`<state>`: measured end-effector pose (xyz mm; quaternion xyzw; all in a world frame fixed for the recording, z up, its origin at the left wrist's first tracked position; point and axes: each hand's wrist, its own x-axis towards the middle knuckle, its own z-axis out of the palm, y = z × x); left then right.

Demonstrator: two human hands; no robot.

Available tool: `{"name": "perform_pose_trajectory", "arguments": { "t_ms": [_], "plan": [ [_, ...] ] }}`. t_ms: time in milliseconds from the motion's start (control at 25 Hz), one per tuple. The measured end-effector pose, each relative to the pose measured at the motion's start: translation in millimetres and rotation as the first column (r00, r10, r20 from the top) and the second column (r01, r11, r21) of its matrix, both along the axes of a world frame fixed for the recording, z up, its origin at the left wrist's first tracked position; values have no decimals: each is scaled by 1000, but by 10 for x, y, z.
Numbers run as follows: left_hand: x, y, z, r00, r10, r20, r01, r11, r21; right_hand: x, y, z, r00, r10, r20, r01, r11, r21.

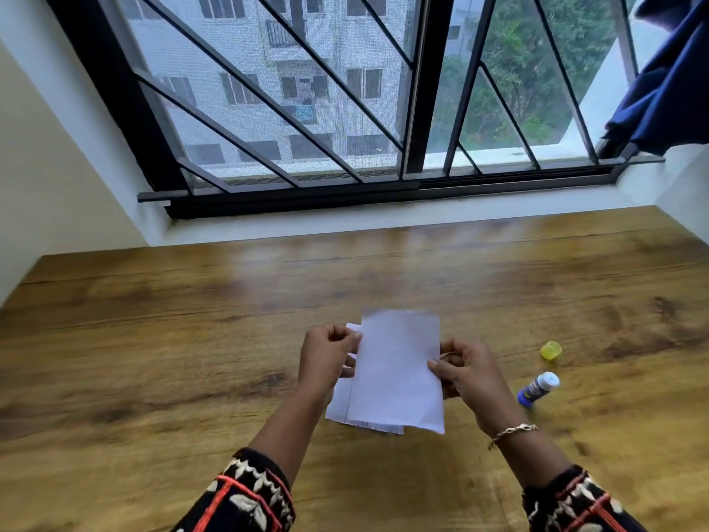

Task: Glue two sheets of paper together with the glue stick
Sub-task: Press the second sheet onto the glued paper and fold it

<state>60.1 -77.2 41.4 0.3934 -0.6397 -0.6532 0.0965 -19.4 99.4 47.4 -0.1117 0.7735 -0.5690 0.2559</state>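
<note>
Overlapping over the middle of the table [192, 339], two white sheets [399, 401] are held between both hands. The top sheet [395, 362] stands nearly square to the viewer. The lower sheet [337, 407] shows only as a strip past its left edge and a sliver below its bottom edge, so the two edges are not aligned. Whether the bottom edges touch the wood cannot be told.

The left hand [328, 353] has its fingers curled tight at the top sheet's left edge, pinching it high up; whether it also catches the lower sheet is unclear. The right hand [470, 374] pinches the right edge at mid-height, thumb on the face and fingers curled behind. A bracelet [512, 431] sits on that wrist.

Right of the right hand, near but apart, the glue stick [537, 389] lies on its side, uncapped, white tip pointing up-right. Its yellow cap [551, 351] lies just beyond it, separate.

Bare wood spreads left, ahead and toward the viewer. The table's far edge meets the sill below a barred window [291, 109], and a blue cloth [667, 94] hangs at the upper right.
</note>
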Motion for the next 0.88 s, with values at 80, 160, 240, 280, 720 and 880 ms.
{"name": "perform_pose_trajectory", "arguments": {
  "t_ms": [80,160,240,280,720,880],
  "plan": [
    [-53,-93,-72,983,101,153,-57,961,-271,-18,47,-36,999,-36,5,36,999,-4],
    [-118,-137,-117,935,137,327,38,879,-475,-34,106,-75,999,-50,-5,50,999,9],
    [-207,-94,-168,882,106,460,174,833,-525,-34,156,-114,999,-54,-5,54,998,26],
    [-252,-52,-187,855,98,510,224,816,-532,-29,177,-133,998,-56,1,56,998,27],
    [-463,115,-232,753,201,626,239,804,-545,44,299,-202,996,-76,43,75,997,30],
    [-517,83,-242,722,207,660,240,820,-519,84,272,-200,997,-54,62,52,998,33]
  ]
}}
